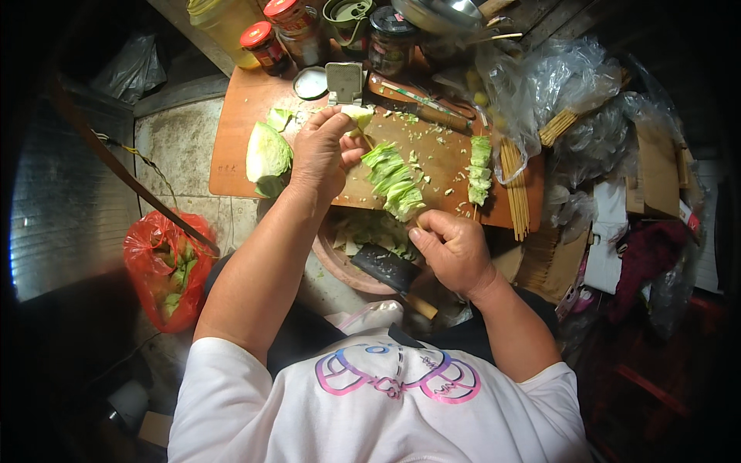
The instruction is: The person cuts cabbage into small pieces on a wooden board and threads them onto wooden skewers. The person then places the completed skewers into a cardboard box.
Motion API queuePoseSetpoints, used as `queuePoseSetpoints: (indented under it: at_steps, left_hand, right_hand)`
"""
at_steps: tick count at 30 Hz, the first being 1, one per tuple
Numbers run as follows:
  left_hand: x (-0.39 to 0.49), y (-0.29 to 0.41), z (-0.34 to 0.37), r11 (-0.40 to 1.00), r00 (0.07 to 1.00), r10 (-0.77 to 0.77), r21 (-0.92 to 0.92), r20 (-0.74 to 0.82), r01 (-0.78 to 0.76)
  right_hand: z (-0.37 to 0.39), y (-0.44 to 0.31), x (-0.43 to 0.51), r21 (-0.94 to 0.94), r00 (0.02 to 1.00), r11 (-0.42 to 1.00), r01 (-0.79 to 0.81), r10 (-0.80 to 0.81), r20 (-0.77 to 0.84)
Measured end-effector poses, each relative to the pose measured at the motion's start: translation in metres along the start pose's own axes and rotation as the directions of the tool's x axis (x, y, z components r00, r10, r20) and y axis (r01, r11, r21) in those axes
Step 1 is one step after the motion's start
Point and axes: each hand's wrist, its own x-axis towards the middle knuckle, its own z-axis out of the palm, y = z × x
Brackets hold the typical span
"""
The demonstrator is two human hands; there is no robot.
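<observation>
My right hand (pixel 454 249) grips the lower end of a wooden skewer threaded with folded cabbage leaves (pixel 393 180). At the skewer's other end, my left hand (pixel 324 144) holds a pale piece of cabbage (pixel 359 116) between thumb and fingers; whether the tip pierces it I cannot tell. A cut cabbage chunk (pixel 267 153) lies left of my left hand on the wooden board (pixel 231 127). On the board's right side rests another skewer of cabbage (pixel 479 171), beside a bundle of bare wooden skewers (pixel 514 188). Cabbage scraps are scattered between.
A wooden-handled knife (pixel 443 116) lies across the board's back, near several jars (pixel 392 43). Below the front edge, a cleaver (pixel 385 266) rests on a pink basin (pixel 330 260) holding leaves. A red plastic bag (pixel 168 272) stands left; clear plastic bags (pixel 573 75) crowd the right.
</observation>
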Motion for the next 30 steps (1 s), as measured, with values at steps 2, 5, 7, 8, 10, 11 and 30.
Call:
queuePoseSetpoints:
  at_steps: [2, 5, 7, 8, 10, 11, 30]
  left_hand:
    - [0.000, 0.000, -0.001, 0.996, 0.998, 0.056, 0.065, 0.031, -0.058]
    - [0.002, -0.005, -0.004, 0.976, 0.981, 0.169, 0.121, 0.095, -0.180]
    - [0.003, -0.006, -0.005, 0.957, 0.968, 0.230, 0.159, 0.097, -0.243]
    - [0.003, -0.007, -0.006, 0.945, 0.960, 0.260, 0.177, 0.099, -0.274]
    - [-0.004, -0.004, -0.001, 0.908, 0.950, 0.282, 0.283, 0.133, -0.309]
    - [-0.007, -0.003, 0.002, 0.885, 0.945, 0.291, 0.333, 0.151, -0.326]
    - [-0.023, 0.008, 0.011, 0.889, 0.929, 0.070, 0.400, 0.364, -0.224]
  right_hand:
    - [0.001, 0.001, -0.002, 0.024, 1.000, 0.999, -0.028, 0.028, 0.000]
    - [0.003, 0.002, -0.006, 0.098, 0.999, 0.995, -0.032, 0.031, 0.012]
    - [0.004, 0.002, -0.007, 0.109, 1.000, 0.994, -0.018, 0.017, 0.013]
    - [0.004, 0.001, -0.008, 0.114, 1.000, 0.993, -0.011, 0.009, 0.014]
    - [0.005, 0.002, -0.010, 0.181, 0.999, 0.982, -0.046, 0.046, 0.003]
    - [0.005, 0.003, -0.011, 0.215, 0.998, 0.975, -0.062, 0.064, -0.002]
    - [0.004, 0.000, -0.016, 0.302, 0.994, 0.947, -0.105, 0.102, 0.025]
